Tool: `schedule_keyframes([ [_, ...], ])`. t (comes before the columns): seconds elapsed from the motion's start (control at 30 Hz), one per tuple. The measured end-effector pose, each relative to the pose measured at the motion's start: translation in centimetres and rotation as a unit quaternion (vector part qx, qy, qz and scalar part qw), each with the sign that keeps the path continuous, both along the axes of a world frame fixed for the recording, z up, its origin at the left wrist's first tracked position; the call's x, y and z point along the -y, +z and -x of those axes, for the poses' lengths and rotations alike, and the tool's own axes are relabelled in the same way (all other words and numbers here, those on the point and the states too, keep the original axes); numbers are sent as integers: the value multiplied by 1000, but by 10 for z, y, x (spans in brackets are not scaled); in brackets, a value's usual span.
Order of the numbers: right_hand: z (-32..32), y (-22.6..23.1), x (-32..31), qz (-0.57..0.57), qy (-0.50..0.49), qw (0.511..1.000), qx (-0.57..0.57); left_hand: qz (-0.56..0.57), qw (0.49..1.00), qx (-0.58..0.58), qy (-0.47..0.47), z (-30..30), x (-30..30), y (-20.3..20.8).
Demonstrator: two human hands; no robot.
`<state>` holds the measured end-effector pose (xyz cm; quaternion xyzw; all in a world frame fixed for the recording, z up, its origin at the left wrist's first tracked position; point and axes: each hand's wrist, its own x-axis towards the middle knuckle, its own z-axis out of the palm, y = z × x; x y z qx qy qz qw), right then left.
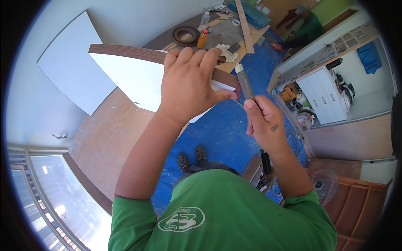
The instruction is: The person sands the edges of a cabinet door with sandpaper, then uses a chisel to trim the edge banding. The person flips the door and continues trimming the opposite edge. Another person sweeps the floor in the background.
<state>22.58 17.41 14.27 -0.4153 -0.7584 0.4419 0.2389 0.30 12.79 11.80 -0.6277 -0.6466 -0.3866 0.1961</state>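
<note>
A white panel (127,79) with a dark brown wood-grain edge (125,51) stands in front of me, edge upward. My left hand (188,79) lies over that edge, fingers curled across the top and thumb stretched to the right along the white face. My right hand (266,121) is closed around a flat grey file-like tool (244,81), held tilted beside the panel's right end. The tool's tip is whitish and rough. A black handle (264,161) shows below my right hand; I cannot tell whether it belongs to that tool. Something small and red shows between panel and tool, partly hidden.
A worktable (222,31) beyond holds a roll of brown edging (185,36), an orange bottle (202,39) and a clear bottle (204,20). Another person (307,25) crouches far right. Blue sheeting (209,134) covers the floor. White drawers (322,96) stand right; a white board (75,62) leans left.
</note>
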Motion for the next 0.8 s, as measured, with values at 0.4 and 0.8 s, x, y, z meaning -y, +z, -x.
schedule_keyframes([
  [0.4, 14, -1, -8, -2, -3, 1000, -4, 11, 1000, 21, 1, 0, -1, 1],
  [0.8, 14, 0, -9, 35, -21, 999, -26, 3, 1000, -4, 13, -1, -3, 0],
])
